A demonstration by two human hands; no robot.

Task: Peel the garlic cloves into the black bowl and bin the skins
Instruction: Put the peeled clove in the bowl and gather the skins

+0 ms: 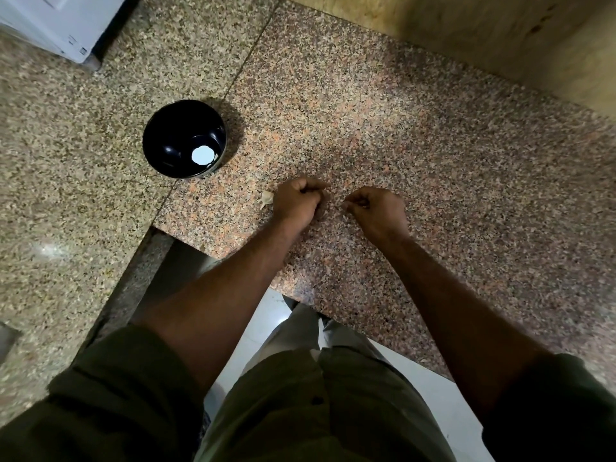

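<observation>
Both hands hover curled over the granite surface [400,135]: left hand [297,200] and right hand [376,208], fingers pinched narrow, contents too small to tell. One unpeeled garlic clove [266,198] lies beside the left hand; the black bowl [166,128] stands near. Judged mid-peeling; next, strip skin, drop clove in.

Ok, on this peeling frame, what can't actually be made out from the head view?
- Left hand: fingers curled under, so what its grip holds is hidden.
- Right hand: the same, its fingertips pinch something too small to identify.
- Pale garlic clove on the speckled granite counter: partly behind the left hand; peeled or not is unclear.
- Round black bowl: the white patch inside could be glare or contents.
- Bin: not in view.
</observation>
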